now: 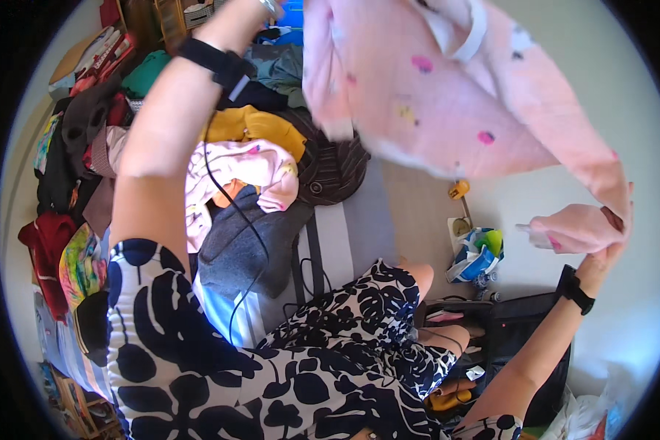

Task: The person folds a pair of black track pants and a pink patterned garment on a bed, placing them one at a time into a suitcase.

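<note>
A pale pink garment with small printed flowers [425,88] is stretched in the air across the upper right, with white trim near its top. At its right end, my right hand [610,246] is closed on a gathered part of the cloth, and a short loose end hangs beside the fingers. My left hand [265,10] is raised to the top edge, left of the garment. Its fingers are cut off by the edge, so I cannot tell whether it grips the cloth. Both wrists wear black bands.
On the bed [374,220] lie a second pink patterned garment [268,165], a mustard garment [260,128], and a dark grey garment [246,246]. More clothes are heaped along the left. A black cable [231,198] hangs from my left wrist. An open black suitcase [524,337] stands lower right, near a blue-and-white bag [473,260].
</note>
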`<state>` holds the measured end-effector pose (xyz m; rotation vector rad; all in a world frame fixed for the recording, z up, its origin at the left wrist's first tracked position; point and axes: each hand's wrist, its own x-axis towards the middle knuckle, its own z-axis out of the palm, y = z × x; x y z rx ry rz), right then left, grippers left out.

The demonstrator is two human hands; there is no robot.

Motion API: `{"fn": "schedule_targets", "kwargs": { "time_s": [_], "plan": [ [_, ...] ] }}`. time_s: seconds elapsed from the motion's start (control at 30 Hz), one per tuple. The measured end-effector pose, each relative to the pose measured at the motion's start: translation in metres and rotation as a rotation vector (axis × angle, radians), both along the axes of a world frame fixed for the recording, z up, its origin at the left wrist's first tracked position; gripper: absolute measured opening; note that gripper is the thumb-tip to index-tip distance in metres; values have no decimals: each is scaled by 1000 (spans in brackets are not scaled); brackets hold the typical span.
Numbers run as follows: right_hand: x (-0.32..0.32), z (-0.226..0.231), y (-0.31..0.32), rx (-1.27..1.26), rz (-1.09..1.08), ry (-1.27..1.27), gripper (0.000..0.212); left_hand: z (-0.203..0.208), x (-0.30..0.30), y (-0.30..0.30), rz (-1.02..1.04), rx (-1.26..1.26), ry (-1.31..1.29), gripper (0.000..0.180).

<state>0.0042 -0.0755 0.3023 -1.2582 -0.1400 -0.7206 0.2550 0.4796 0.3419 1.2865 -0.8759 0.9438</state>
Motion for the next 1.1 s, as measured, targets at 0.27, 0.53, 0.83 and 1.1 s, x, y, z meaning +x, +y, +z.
{"fn": "schedule_targets", "kwargs": {
  "time_s": [0.27, 0.53, 0.83, 1.1],
  "plan": [
    [-29, -92, 65, -442, 78, 102, 54, -70, -145, 132, 242, 292, 252, 25],
    [-30, -224, 88, 271, 642, 937, 38, -282, -276, 174, 351, 615, 724, 20],
    [-67, -284, 108, -1041, 574, 899, 22, -317, -293, 182, 317, 598, 810, 20],
    [-70, -279, 264, -1076, 733, 270, 33, -311, -263, 166, 434, 734, 680, 32]
  ]
}}
